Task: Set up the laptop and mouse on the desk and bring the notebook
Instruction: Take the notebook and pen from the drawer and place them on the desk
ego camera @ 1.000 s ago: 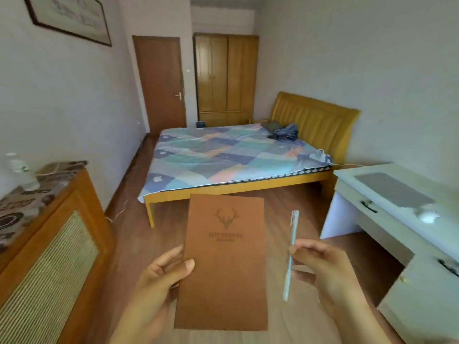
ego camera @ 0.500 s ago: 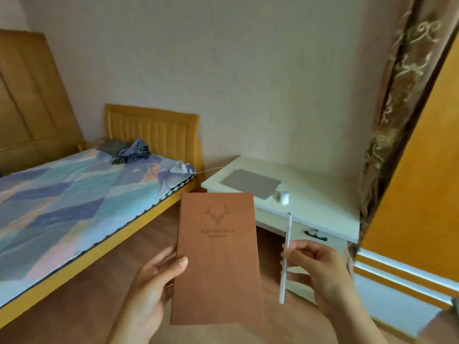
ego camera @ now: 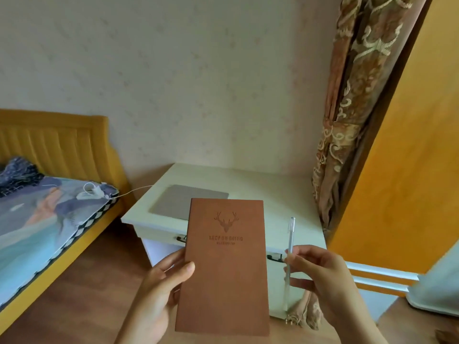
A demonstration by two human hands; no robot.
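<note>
A brown notebook (ego camera: 224,266) with a deer head stamped on its cover is held upright in front of me, with my left hand (ego camera: 159,294) gripping its lower left edge. My right hand (ego camera: 323,284) pinches a slim white pen (ego camera: 289,266) that points up. Beyond them stands the white desk (ego camera: 268,192) against the wall. On it lies the closed grey laptop (ego camera: 178,199), partly hidden by the notebook. The mouse is hidden behind the notebook.
A bed (ego camera: 44,232) with a yellow headboard and a patchwork cover stands left of the desk, a white cable (ego camera: 129,192) running from it to the desk. A patterned curtain (ego camera: 347,120) hangs right of the desk, beside an orange panel (ego camera: 407,157). The floor is wood.
The view has swung right and moved closer to the desk. The notebook now covers the mouse and part of the laptop. Both hands hold the same things as before.
</note>
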